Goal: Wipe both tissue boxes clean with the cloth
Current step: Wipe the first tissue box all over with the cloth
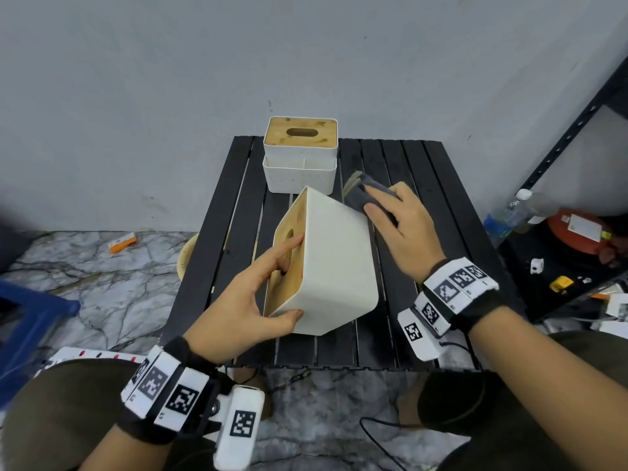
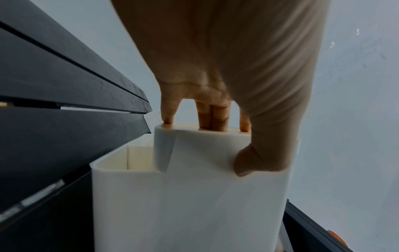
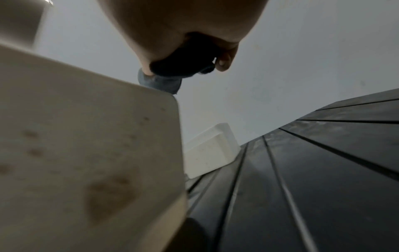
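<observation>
Near tissue box [image 1: 336, 266], white w/ wood lid, tipped on its side over black slatted counter [image 1: 438, 198], lid facing left, lower corner toward front edge. Left hand [image 1: 253, 297] clamped on it: thumb pressed on white wall at near corner, fingers [image 1: 287, 244] laid on lid, some hooked into the oval slot. From left wrist view, same hand [image 2: 226, 68] seen from below, thumb on white wall, fingertips at far edge of box [image 2: 190, 204].

Right hand [image 1: 404, 226] pressing grey cloth [image 1: 367, 190] onto far upper-right edge of the tipped box, fingers spread flat over the cloth, thumb side tucked under; cloth bunched, one fold sticking out toward back. From right wrist view, cloth [image 3: 164, 81] wedged btwn palm [image 3: 172, 22] and box corner, brownish smudges visible on box wall [image 3: 86, 153].

Second tissue box [image 1: 300, 154] upright at back-centre of counter, touching nothing but the slats, wood lid w/ oval slot on top, white body in two stepped tiers, faint specks on front wall. Just behind the tipped box, apart from both hands.

Off counter: orange-white small pack [image 1: 123, 242] on marble floor at left, blue stool edge [image 1: 30, 321] further left, black metal shelf [image 1: 577, 130] at right w/ plastic bottle [image 1: 506, 215] and red round item [image 1: 577, 232]. Grey wall behind.
</observation>
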